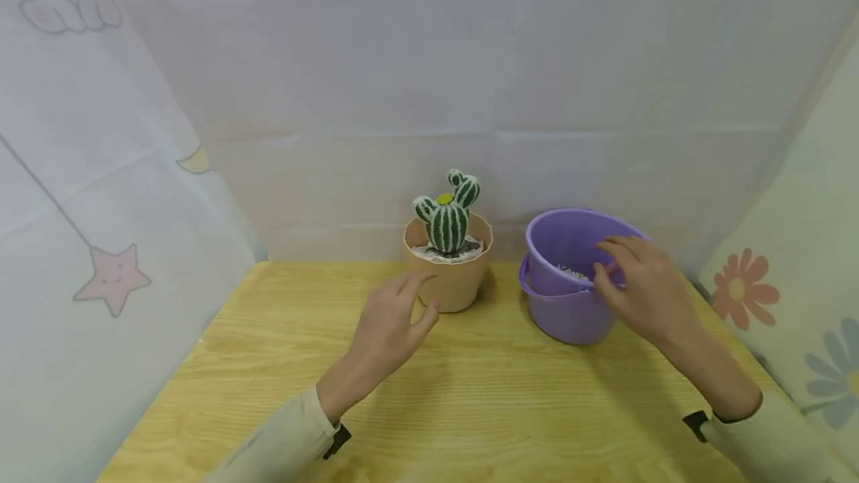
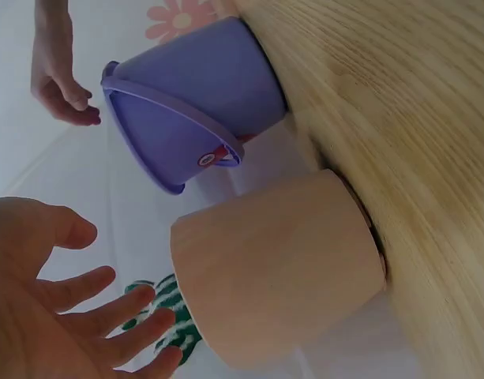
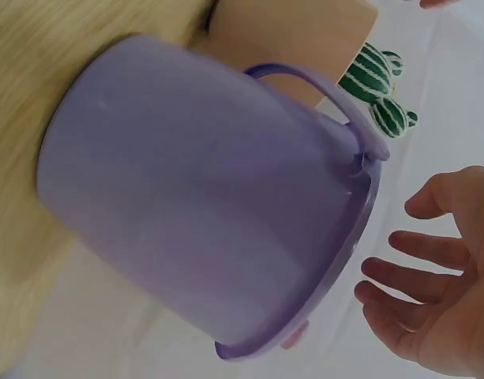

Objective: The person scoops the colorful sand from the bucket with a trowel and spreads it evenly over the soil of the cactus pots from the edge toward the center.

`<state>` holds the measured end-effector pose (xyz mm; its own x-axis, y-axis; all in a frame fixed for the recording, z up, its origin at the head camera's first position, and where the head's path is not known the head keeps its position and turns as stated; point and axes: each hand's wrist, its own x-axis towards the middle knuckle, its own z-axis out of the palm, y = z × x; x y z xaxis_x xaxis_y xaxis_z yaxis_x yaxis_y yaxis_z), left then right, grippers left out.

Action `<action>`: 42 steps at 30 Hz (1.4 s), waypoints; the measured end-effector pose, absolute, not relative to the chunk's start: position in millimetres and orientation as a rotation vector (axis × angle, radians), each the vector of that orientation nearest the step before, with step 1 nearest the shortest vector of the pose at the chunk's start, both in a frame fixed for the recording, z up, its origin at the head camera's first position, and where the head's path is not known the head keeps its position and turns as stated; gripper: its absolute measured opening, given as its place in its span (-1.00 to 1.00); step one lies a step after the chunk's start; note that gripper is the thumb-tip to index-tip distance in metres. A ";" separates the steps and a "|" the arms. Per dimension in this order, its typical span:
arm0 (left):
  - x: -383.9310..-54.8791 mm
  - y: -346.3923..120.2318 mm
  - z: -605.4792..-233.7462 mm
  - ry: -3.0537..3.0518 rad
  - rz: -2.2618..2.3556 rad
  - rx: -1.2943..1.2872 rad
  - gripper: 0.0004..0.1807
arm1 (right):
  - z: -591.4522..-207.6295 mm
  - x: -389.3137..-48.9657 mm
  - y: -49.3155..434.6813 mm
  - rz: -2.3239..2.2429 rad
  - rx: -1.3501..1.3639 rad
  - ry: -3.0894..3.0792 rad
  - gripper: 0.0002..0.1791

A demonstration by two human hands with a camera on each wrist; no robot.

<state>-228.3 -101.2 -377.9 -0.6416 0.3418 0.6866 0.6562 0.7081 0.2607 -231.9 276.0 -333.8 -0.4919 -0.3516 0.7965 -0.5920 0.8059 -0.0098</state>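
Note:
A knitted-looking green-and-white striped cactus (image 1: 447,227) with a yellow top stands in a peach-coloured pot (image 1: 452,285). Just left of the pot and in front of it is my left hand (image 1: 392,319), its fingers spread and holding nothing. To the right stands a purple bucket (image 1: 570,315), with small pale bits (image 1: 572,272) visible inside. Over the bucket's right rim hovers my right hand (image 1: 647,289), fingers loosely bent. The right wrist view shows that hand (image 3: 435,276) apart from the rim, with nothing in it.
Pot and bucket stand side by side on a light wooden table (image 1: 470,408), near its back edge. A pale cloth wall (image 1: 376,95) rises right behind them, with printed cloth on both sides. The bucket's purple handle (image 1: 537,291) hangs down at its front left.

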 end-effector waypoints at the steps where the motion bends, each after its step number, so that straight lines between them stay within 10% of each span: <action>1: -231.4 -97.4 -378.4 -2.277 -0.681 -0.780 -0.61 | -333.0 -233.1 279.3 0.353 0.712 -2.126 -0.66; 22: -267.1 5.9 -386.3 -2.332 -1.458 -1.001 -0.64 | -313.6 -259.1 335.2 0.201 0.594 -2.513 -0.66; 42: -310.4 70.7 -383.3 -1.659 -2.893 -0.150 -0.31 | -301.2 -282.4 346.1 0.488 0.500 -2.862 -0.63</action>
<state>-310.4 70.7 -383.3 -0.9766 0.2142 -0.0201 -0.1255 -0.4914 0.8618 -282.4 346.1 -301.2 -0.9239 -0.2947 0.2443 -0.3589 0.8886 -0.2856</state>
